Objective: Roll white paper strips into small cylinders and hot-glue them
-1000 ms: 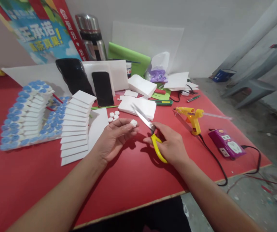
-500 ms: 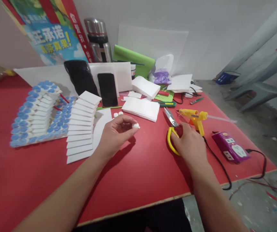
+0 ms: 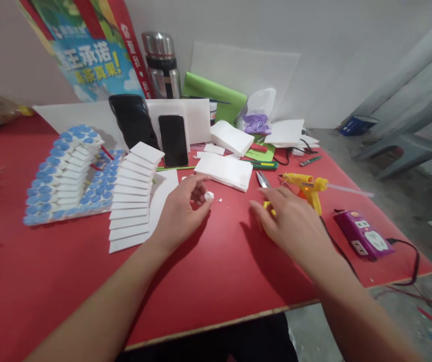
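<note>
Between its thumb and fingertips, my left hand (image 3: 182, 208) pinches a small white piece (image 3: 209, 196) above the red table (image 3: 216, 271). A tiny white scrap (image 3: 220, 200) lies just right of it. My right hand (image 3: 289, 213) hovers with fingers apart and nothing in them, over the scissors (image 3: 263, 180); their blades and a bit of yellow handle show, the rest is hidden beneath the hand. A yellow glue gun (image 3: 306, 188) lies to the right. White folded papers (image 3: 225, 170) lie beyond my hands.
Left of my hands stand a fanned row of white strips (image 3: 131, 206) and a blue-and-white model (image 3: 56, 186). Two phones (image 3: 173, 141) lean at the back near a steel flask (image 3: 163, 65). A purple power socket (image 3: 364, 236) with its cable sits near the right edge.
My right hand has let go of the scissors, which now lie on the table, and has opened above them. A tiny scrap now lies beside the white piece, still in my left hand.
</note>
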The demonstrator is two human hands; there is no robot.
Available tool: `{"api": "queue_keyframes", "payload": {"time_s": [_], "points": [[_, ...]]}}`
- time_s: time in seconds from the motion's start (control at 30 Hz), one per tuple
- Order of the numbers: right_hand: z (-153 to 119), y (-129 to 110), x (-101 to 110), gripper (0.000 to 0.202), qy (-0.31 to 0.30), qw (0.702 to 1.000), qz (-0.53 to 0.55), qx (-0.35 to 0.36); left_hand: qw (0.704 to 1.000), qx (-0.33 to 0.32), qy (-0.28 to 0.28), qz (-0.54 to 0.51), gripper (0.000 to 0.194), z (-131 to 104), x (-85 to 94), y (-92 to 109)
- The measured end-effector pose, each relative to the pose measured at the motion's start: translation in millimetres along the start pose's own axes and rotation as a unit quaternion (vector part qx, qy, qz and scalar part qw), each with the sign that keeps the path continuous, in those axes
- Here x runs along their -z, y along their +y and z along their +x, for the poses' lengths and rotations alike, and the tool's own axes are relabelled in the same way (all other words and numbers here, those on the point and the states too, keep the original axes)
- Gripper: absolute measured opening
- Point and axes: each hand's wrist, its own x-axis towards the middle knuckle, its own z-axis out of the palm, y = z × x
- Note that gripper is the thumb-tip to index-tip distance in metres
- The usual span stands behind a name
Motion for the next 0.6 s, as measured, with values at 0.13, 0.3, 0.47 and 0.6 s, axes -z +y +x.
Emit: {"api": "queue_keyframes", "payload": {"time_s": [0.13, 0.3, 0.47, 0.6], "points": [[25.8, -39.9, -7.6, 0.038, -0.130, 0.955, 0.260, -0.063, 0.999, -0.016, -0.030, 0.020, 0.041, -3.2, -2.6, 5.0], [48.1, -49.6, -28.5, 0.030, -0.228, 0.853, 0.441, -0.159, 0.995, -0.057, -0.034, 0.071, 0.040, -5.6, -4.0, 5.5], [45.2, -45.3, -37.4, 0.031, -0.231, 0.797, 0.525, -0.187, 0.981, -0.121, -0.046, 0.145, 0.036, -7.6, -3.2, -0.2], [43.3, -41.5, -41.9, 0.035, -0.229, 0.781, 0.557, -0.166, 0.970, -0.159, -0.040, 0.178, 0.037, -8.8, -3.9, -1.7]]}}
